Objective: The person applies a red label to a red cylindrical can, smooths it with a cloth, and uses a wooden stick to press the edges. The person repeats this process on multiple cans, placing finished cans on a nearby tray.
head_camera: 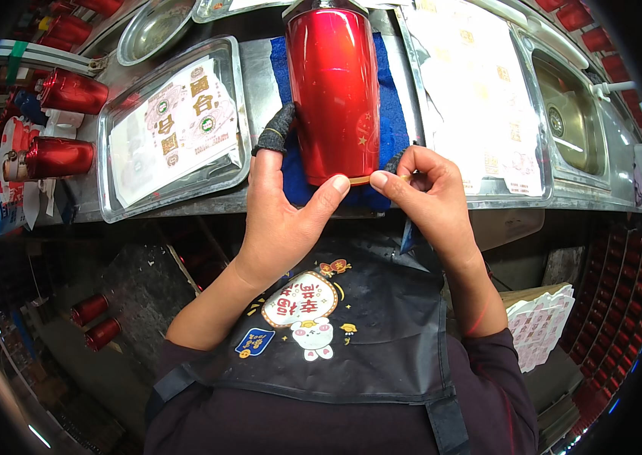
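Observation:
A glossy red bottle (329,96) lies on a blue towel (395,105), its near end towards me. A few gold decorations show on its right side. My left hand (281,210) steadies it, with a dark knit finger cover on one finger at its left side and the thumb pressing its near rim. Along that rim runs a thin gold strip (360,180). My right hand (435,185) pinches the strip at the rim's right end between thumb and finger. One right fingertip also wears a dark cover, partly hidden behind the hand.
Left of the towel, a metal tray (241,108) holds printed decal sheets (196,114). On the right, another tray (546,170) carries more sheets (469,85), beside a sink (574,114). A metal bowl (156,31) stands at the back left. Red bottles (62,157) sit at far left.

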A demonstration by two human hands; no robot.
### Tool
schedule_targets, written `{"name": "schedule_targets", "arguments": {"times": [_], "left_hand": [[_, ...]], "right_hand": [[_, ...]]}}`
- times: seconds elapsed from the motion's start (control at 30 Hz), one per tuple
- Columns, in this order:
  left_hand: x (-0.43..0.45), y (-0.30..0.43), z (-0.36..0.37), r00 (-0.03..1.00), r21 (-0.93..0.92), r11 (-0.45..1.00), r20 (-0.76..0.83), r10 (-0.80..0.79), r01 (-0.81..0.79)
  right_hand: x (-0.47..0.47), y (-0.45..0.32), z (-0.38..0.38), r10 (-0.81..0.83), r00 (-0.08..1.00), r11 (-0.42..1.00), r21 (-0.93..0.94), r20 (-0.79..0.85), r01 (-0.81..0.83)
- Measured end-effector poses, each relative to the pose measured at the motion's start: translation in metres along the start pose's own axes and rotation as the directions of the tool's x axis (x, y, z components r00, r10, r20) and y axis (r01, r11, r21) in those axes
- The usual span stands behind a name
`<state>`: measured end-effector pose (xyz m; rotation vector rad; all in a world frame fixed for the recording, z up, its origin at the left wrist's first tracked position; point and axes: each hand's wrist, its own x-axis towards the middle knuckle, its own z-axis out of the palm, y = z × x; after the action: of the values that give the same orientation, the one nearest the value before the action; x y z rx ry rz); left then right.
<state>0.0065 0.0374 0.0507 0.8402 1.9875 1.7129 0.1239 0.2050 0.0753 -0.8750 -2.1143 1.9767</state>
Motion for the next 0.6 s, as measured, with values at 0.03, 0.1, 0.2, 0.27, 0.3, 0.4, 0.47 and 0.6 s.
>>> {"name": "schedule_targets", "arguments": {"times": [0.03, 0.1, 0.2, 0.27, 0.3, 0.4, 0.47, 0.6], "left_hand": [[0.0, 0.0, 0.0, 1.0, 0.006, 1.0, 0.002, 0.002, -0.002], [0.0, 0.002, 0.0, 1.0, -0.002, 1.0, 0.001, 0.005, -0.005], [-0.005, 0.004, -0.004, 0.999, 0.038, 0.999, -0.033, 0.027, -0.026], [-0.008, 0.006, -0.009, 0.991, 0.143, 0.983, -0.058, 0.122, -0.112], [-0.01, 0.006, -0.012, 0.977, 0.222, 0.957, -0.064, 0.203, -0.184], [-0.015, 0.007, -0.015, 0.917, 0.439, 0.827, -0.021, 0.399, -0.35], [-0.017, 0.011, -0.011, 0.885, 0.547, 0.728, 0.054, 0.462, -0.413], [-0.017, 0.006, -0.013, 0.866, 0.652, 0.622, 0.109, 0.489, -0.433]], "right_hand": [[0.0, 0.0, 0.0, 0.0, 1.0, 1.0, -0.001, 0.002, 0.0], [0.0, 0.0, 0.0, 0.005, 1.0, 1.0, -0.005, 0.003, -0.005], [0.001, 0.002, 0.0, 0.003, 1.0, 1.0, -0.024, 0.002, -0.003], [0.003, 0.004, -0.002, -0.021, 1.0, 0.999, -0.047, 0.008, 0.021], [0.003, 0.004, -0.002, -0.027, 1.0, 0.999, -0.046, 0.003, 0.027], [0.002, 0.002, 0.0, -0.023, 1.0, 0.999, -0.038, -0.003, 0.023], [0.001, 0.0, 0.002, 0.011, 1.0, 1.0, -0.025, 0.004, -0.011], [0.002, 0.001, 0.001, 0.015, 1.0, 0.999, -0.034, 0.009, -0.015]]}}
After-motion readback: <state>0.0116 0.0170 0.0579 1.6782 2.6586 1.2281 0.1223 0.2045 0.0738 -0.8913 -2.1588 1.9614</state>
